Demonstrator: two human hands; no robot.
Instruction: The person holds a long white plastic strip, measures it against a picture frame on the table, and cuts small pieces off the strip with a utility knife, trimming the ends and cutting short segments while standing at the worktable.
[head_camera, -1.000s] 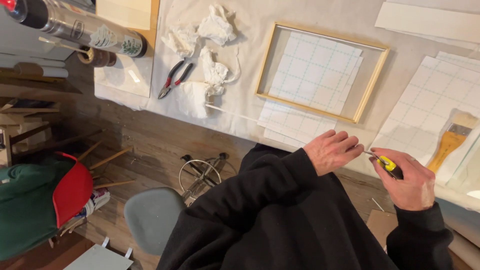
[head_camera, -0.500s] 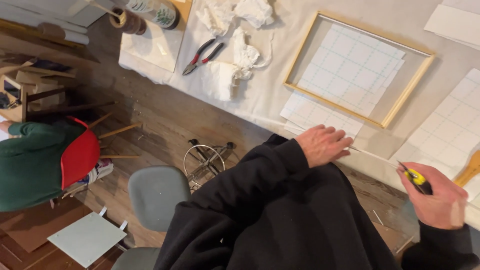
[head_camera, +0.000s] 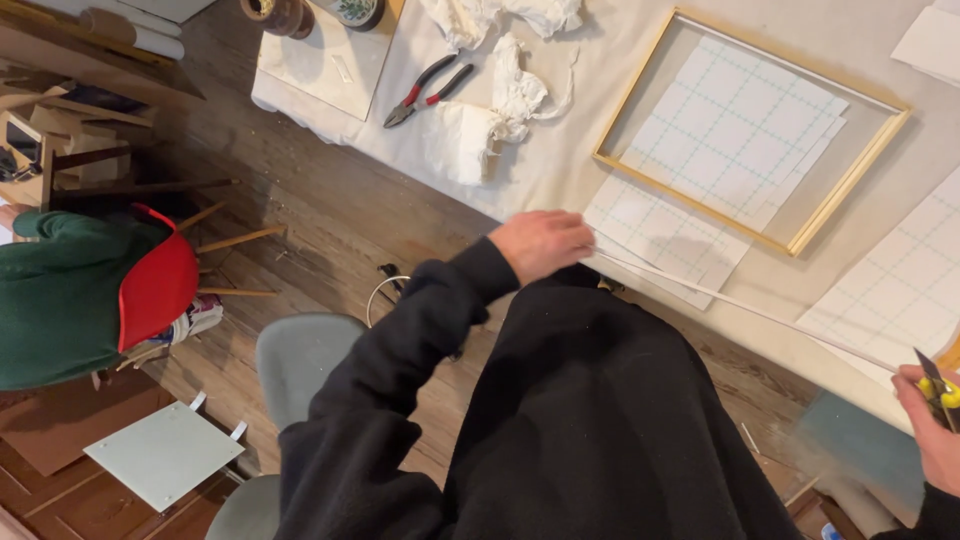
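White strip pinched by left fingers, right hand gripping knife

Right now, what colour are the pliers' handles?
Red and black; the pliers lie on the white table cover, seen in the head view.

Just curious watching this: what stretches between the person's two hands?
In the head view, a thin white strip runs from the left hand to the right hand, crossing gridded sheets.
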